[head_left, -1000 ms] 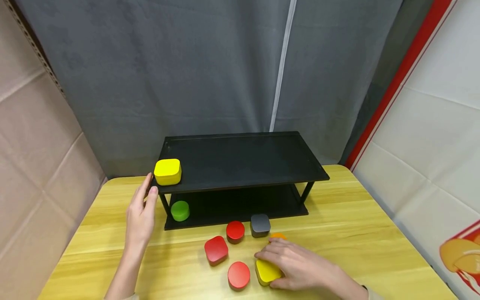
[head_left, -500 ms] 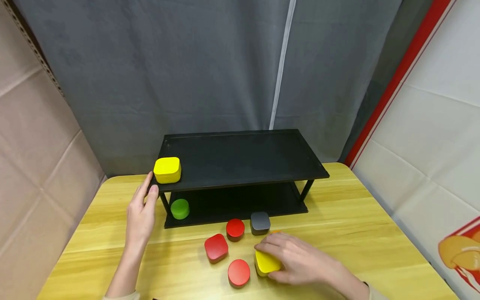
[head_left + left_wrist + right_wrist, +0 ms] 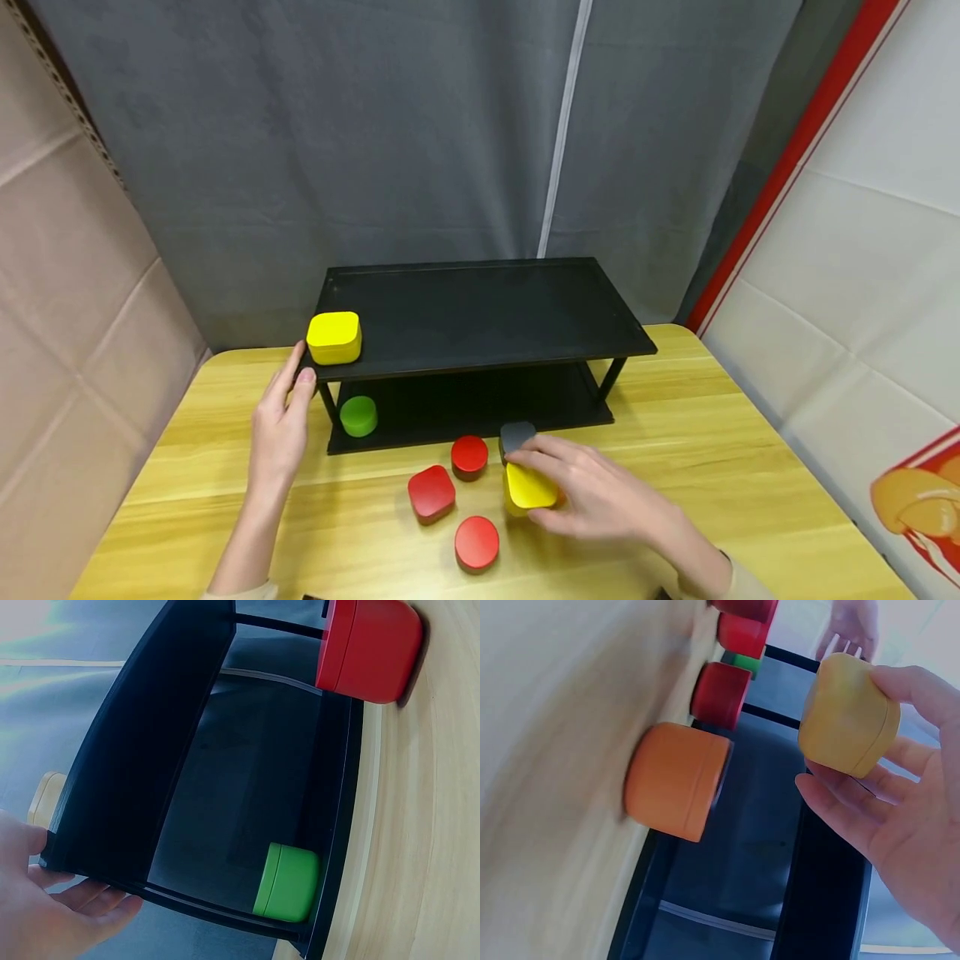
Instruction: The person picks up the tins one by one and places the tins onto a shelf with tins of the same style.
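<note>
My right hand [image 3: 592,492] holds a yellow rounded-square container [image 3: 531,487] between thumb and fingers. The right wrist view shows this yellow container [image 3: 847,712] lifted off the wood. At the left corner of a black two-tier shelf [image 3: 480,321], my left hand [image 3: 279,437] grips the edge of the upper board, thumb to the front. Beside those fingers, another yellow container [image 3: 333,338] sits on the top tier. A green round container [image 3: 359,416] stands on the lower tier, at the left. The grey container [image 3: 517,437] is partly covered by my right hand.
On the wooden table [image 3: 720,467] stand a red round container [image 3: 469,457], a red rounded-square one [image 3: 432,493] and a second red round one [image 3: 477,543]. An orange container [image 3: 676,780] shows in the right wrist view. Behind the shelf hangs a grey curtain [image 3: 420,133].
My right hand has picked the yellow container up from the table and moved it away from me, toward the shelf. The left hand has stayed at the shelf corner.
</note>
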Action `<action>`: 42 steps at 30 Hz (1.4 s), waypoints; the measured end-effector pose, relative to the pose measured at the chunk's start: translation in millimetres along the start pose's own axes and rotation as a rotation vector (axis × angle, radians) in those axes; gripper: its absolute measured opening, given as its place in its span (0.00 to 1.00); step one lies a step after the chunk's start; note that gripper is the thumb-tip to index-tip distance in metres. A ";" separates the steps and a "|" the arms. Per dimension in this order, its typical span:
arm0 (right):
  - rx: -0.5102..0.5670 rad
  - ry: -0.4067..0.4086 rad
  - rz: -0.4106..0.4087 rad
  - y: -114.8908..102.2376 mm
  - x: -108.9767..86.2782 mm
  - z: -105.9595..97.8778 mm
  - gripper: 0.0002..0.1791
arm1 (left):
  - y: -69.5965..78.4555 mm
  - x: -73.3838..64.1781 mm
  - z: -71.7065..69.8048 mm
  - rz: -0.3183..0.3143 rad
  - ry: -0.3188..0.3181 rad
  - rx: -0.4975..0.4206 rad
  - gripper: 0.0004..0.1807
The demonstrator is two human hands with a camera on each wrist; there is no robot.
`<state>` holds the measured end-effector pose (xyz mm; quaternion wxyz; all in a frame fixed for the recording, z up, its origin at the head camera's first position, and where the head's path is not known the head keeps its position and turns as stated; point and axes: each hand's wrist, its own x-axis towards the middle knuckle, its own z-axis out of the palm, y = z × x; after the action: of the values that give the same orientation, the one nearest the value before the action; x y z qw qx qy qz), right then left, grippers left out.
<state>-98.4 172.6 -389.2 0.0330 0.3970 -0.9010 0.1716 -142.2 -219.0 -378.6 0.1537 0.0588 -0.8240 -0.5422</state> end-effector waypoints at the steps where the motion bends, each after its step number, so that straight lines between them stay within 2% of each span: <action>1: 0.004 0.011 -0.006 0.9 0.6 -0.7 0.32 | 0.0 0.1 0.3 0.001 -0.001 0.000 0.28; 9: 0.025 0.051 0.006 -0.4 6.8 -5.9 0.32 | -1.5 -0.7 0.1 -0.011 -0.013 -0.014 0.29; 15: 0.002 0.116 -0.018 -3.4 16.1 -9.3 0.34 | -2.3 -0.8 -2.8 -0.022 -0.012 -0.003 0.29; 19: 0.035 0.141 -0.027 -4.4 23.5 -13.6 0.35 | -2.6 -0.5 -3.4 -0.025 -0.011 0.007 0.29; 34: 0.112 0.208 -0.087 -8.0 53.7 -37.3 0.35 | -11.2 -0.6 -0.8 -0.028 -0.013 0.019 0.29; 42: 0.132 0.234 -0.098 -5.8 70.2 -52.8 0.34 | -10.4 1.0 1.0 -0.023 -0.014 0.015 0.29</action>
<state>-146.2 137.3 -324.2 0.1199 0.4190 -0.8573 0.2740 -144.2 -222.7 -388.3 0.1412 0.0658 -0.8283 -0.5381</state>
